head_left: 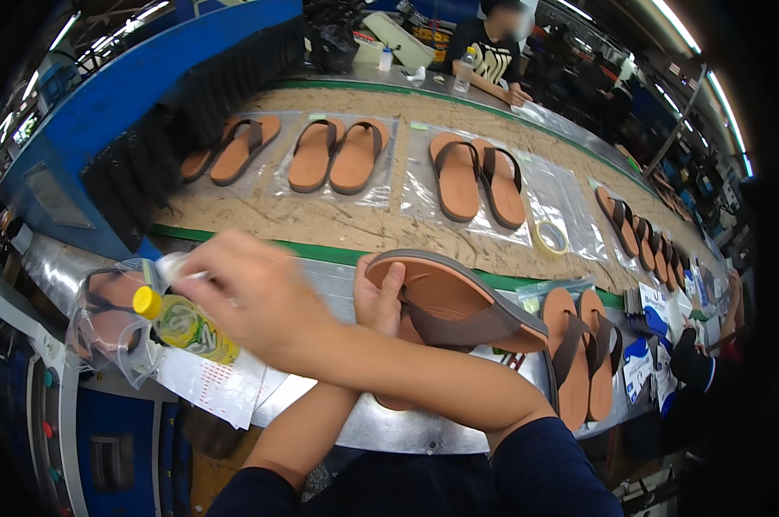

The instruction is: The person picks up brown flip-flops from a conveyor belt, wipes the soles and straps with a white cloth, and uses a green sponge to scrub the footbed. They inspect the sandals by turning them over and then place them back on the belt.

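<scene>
My forearms cross in front of me, the right one over the left. My left hand (379,297) grips a tan sandal with a brown strap (458,297), its thumb on the footbed and its sole edge tilted up. Part of another sandal shows beneath it. My right hand (256,297) reaches across to the left, blurred, with curled fingers around something small and pale. A white object (172,269) lies by its fingertips. Close beside that hand is a yellow-capped plastic bottle (191,327). A pair of sandals (570,358) rests on the metal ledge to the right.
Beyond the green edging, a brown conveyor belt (381,228) carries several sandal pairs on clear bags, plus a tape roll (550,237). Bagged sandals (113,314) and printed sheets (208,388) lie at left. A blue machine (131,112) stands far left. Across the belt sits a person (493,52).
</scene>
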### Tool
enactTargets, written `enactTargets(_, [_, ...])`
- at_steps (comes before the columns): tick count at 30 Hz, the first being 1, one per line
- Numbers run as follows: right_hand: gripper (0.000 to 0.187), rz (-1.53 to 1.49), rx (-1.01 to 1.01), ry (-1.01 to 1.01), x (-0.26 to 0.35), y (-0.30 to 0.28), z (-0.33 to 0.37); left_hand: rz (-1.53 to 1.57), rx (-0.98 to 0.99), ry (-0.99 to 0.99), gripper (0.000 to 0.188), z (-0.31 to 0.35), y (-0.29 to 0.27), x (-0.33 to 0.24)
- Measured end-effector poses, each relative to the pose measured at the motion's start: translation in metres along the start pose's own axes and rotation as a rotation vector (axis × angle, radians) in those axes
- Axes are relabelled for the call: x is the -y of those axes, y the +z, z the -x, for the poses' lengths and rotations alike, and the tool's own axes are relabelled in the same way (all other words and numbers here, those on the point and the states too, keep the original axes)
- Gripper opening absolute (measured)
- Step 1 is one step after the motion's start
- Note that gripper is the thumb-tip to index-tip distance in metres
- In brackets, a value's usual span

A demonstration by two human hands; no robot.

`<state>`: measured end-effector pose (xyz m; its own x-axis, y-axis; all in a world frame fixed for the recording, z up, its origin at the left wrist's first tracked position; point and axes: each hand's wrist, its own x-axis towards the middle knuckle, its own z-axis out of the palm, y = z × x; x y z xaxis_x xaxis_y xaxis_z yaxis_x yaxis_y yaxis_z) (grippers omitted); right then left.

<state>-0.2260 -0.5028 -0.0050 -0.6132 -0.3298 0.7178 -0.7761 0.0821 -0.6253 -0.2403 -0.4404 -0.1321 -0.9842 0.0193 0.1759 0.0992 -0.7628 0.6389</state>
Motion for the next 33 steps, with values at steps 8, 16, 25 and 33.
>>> enactTargets(8, [0.005, -0.102, -0.673, 0.192, 0.033, -0.207, 0.097, -0.078, 0.277, 0.186, 0.038, 0.014, 0.007, -0.005])
enactTargets(16, [0.022, 0.789, -0.130, 0.024, 0.032, -0.181, 0.141, -0.154, 0.299, 0.190, 0.042, 0.020, 0.004, -0.015])
enactTargets(25, [0.027, 0.889, -0.169, -0.107, 0.028, -0.156, 0.123, -0.229, 0.365, 0.323, 0.044, 0.024, 0.003, -0.011])
enactTargets(33, [0.027, 0.934, -0.141, -0.109, 0.023, -0.164, 0.130, -0.252, 0.329, 0.323, 0.046, 0.023, 0.002, -0.013])
